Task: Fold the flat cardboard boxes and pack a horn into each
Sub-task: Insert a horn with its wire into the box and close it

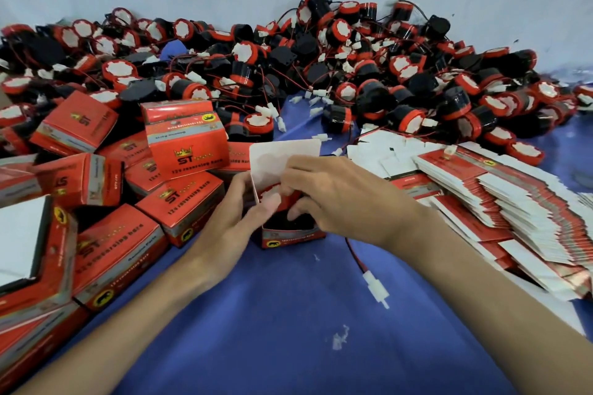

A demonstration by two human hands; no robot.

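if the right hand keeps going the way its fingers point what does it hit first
The horn inside the open box; the right hand looks already on it, though depth is unclear.

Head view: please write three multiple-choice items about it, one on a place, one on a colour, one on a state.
1. Where do the flat boxes lie? A. at the right B. at the left C. on the wall
2. What colour is the cloth? A. green B. blue C. yellow
3. How is the box between the left hand and the right hand? A. open B. closed C. flat

A: the stack fans out at the right.
B: blue shows under both arms.
A: its flap stands up and the horn shows inside.
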